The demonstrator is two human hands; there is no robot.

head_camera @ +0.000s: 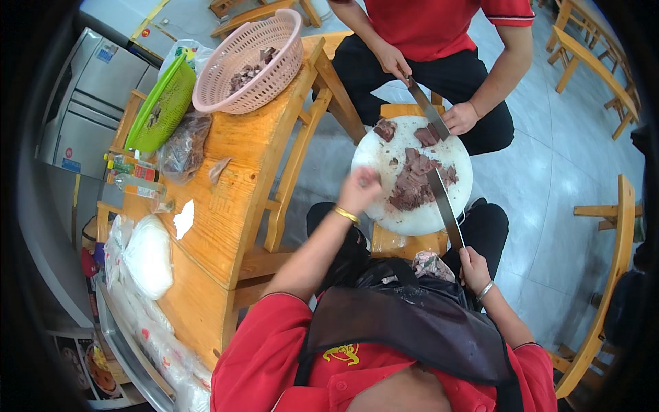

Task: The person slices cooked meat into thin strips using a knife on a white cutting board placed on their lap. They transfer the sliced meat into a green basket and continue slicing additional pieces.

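A round white cutting board (378, 154) rests on a wooden stool (383, 242) before me. Sliced dark cooked meat (414, 180) lies in a heap at its middle. My right hand (472, 268) grips the handle of a long-bladed knife (447, 211), whose blade reaches over the board's right part to the heap. My left hand (360, 190) is above the board's left edge, blurred, its fingers curled; whether it holds anything cannot be told. Across the board, a co-worker's hand (396, 63) holds another knife (430, 110) against a meat chunk (425, 136), their other hand beside it.
On the wooden table (247, 170) at left stand a pink basket (278, 72) and a green basket (177, 103), both with meat pieces, a plastic bag of meat (185, 149), bottles (139, 186) and white plastic bags (149, 257). Wooden benches (620, 288) stand at right.
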